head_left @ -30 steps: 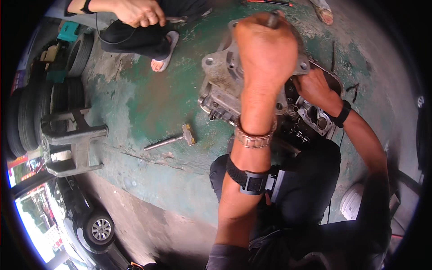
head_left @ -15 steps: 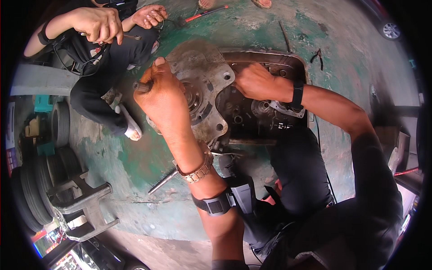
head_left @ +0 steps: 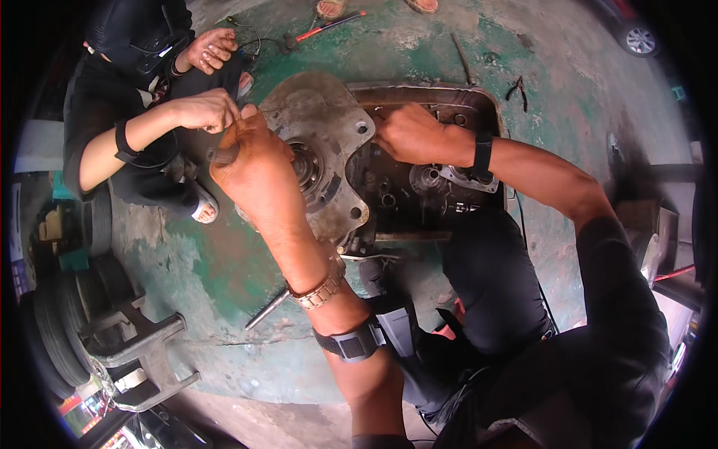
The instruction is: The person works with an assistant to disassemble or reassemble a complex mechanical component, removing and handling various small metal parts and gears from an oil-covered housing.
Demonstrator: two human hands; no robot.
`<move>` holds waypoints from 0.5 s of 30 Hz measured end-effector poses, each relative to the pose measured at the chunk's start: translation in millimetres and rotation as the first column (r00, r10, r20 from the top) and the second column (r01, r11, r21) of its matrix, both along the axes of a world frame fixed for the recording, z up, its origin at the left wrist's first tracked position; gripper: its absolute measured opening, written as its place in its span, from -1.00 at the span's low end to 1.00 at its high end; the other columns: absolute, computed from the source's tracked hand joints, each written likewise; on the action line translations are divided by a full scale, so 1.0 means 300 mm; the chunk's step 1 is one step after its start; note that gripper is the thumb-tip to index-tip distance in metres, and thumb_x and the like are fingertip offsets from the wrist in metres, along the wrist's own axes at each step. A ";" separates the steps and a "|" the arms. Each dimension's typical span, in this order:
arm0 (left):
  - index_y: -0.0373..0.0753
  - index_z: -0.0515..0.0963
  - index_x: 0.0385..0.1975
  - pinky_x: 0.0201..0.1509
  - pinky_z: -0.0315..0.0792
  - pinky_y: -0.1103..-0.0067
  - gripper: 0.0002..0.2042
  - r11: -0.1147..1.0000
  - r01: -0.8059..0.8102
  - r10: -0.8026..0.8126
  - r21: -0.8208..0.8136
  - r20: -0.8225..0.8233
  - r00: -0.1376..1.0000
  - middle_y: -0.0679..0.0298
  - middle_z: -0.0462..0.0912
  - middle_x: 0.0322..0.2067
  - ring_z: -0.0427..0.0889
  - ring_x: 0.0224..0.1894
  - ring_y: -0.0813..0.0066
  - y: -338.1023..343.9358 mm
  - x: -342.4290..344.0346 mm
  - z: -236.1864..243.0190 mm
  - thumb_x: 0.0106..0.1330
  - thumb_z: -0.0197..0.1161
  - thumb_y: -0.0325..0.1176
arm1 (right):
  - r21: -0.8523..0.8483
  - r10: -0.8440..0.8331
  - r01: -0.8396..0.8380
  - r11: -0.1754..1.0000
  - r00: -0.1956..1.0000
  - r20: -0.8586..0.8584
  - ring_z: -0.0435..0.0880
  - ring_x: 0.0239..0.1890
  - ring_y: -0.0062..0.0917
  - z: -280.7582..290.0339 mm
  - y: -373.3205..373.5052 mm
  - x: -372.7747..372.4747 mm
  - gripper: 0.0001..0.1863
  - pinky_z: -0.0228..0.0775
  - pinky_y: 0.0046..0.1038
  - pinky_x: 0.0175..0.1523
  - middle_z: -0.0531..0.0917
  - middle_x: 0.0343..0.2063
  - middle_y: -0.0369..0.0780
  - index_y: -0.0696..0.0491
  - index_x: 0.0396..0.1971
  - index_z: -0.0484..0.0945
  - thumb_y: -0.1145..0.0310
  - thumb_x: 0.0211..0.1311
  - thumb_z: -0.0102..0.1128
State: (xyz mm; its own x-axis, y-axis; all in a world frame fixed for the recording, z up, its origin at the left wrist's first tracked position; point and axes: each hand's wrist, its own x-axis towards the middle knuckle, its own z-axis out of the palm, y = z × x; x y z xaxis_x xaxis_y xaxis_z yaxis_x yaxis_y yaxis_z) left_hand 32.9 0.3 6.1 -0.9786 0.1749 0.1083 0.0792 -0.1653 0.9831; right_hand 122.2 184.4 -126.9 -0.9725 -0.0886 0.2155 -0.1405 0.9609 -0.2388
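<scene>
My left hand is closed round a dark cylindrical tool, whose blunt end sticks out beside the fist. Beneath that hand lies a heavy grey metal casting with bolt holes and a round bearing. My right hand has its fingers curled at the casting's right edge, over an oily gearbox housing. What those fingertips hold, if anything, is hidden. A co-worker's hand reaches right up to my left thumb, its fingers pinched; their other hand is half open.
On the green-painted floor lie a metal bar, black pliers, a red-handled tool and a thin rod. Stacked tyres and a grey plastic stool stand at left. A parked car's wheel shows far right.
The co-worker has leaned in and brought one hand down to my left hand; the small tool seen in it is no longer visible. My hands keep their grips, shifted slightly left in view.
</scene>
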 end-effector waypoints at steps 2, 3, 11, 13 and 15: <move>-0.29 0.40 -0.62 -0.64 0.11 0.65 -0.71 1.000 0.004 -0.004 -0.014 -0.010 1.000 0.42 0.30 -0.73 0.22 -0.70 0.70 0.002 -0.001 0.005 0.39 0.15 -0.37 | -0.004 -0.024 0.024 1.000 0.999 0.027 0.63 -0.55 -0.07 0.021 0.000 0.001 -0.84 0.42 -0.12 -0.48 0.60 -0.57 0.02 0.18 -0.43 0.53 0.38 0.13 0.21; -0.29 0.41 -0.61 -0.64 0.11 0.64 -0.71 1.000 0.002 -0.003 -0.019 -0.017 1.000 0.42 0.31 -0.73 0.22 -0.70 0.70 0.002 -0.003 0.005 0.39 0.15 -0.38 | -0.006 -0.034 0.035 0.999 0.998 0.058 0.64 -0.53 -0.08 0.032 -0.001 0.004 -0.85 0.43 -0.12 -0.47 0.61 -0.55 0.02 0.18 -0.44 0.53 0.39 0.12 0.21; -0.27 0.38 -0.64 -0.64 0.12 0.62 -0.69 0.999 0.003 -0.001 0.036 -0.035 0.999 0.38 0.31 -0.76 0.25 -0.72 0.67 -0.015 -0.034 -0.038 0.39 0.16 -0.35 | -0.025 -0.034 0.032 0.999 0.995 -0.098 0.64 -0.49 -0.08 0.002 -0.025 0.017 -0.84 0.44 -0.13 -0.43 0.59 -0.56 0.02 0.17 -0.50 0.53 0.38 0.06 0.25; -0.26 0.37 -0.66 -0.64 0.11 0.63 -0.67 0.999 0.015 -0.014 0.052 -0.005 1.000 0.39 0.30 -0.77 0.24 -0.72 0.67 -0.017 -0.032 -0.033 0.38 0.17 -0.32 | -0.051 -0.032 0.026 0.998 0.993 -0.112 0.63 -0.52 -0.07 -0.007 -0.030 0.015 -0.84 0.43 -0.12 -0.45 0.59 -0.60 0.01 0.17 -0.50 0.53 0.38 0.05 0.26; -0.25 0.37 -0.68 -0.64 0.16 0.58 -0.67 1.000 -0.015 0.015 0.012 -0.002 1.000 0.37 0.26 -0.79 0.22 -0.75 0.59 -0.014 -0.019 -0.017 0.37 0.17 -0.36 | -0.058 -0.059 0.052 0.997 0.991 -0.117 0.62 -0.54 -0.07 0.001 -0.027 0.005 -0.84 0.42 -0.12 -0.46 0.58 -0.65 0.00 0.16 -0.51 0.53 0.37 0.05 0.26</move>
State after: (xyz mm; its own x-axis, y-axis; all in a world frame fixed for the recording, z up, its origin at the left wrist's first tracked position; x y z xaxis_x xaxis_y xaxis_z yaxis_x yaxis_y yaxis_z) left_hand 27.3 -4.0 0.9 -0.9810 0.1585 0.1122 0.0838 -0.1759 0.9808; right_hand 123.7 176.3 -126.7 -0.9429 -0.0203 0.3323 -0.1178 0.9538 -0.2762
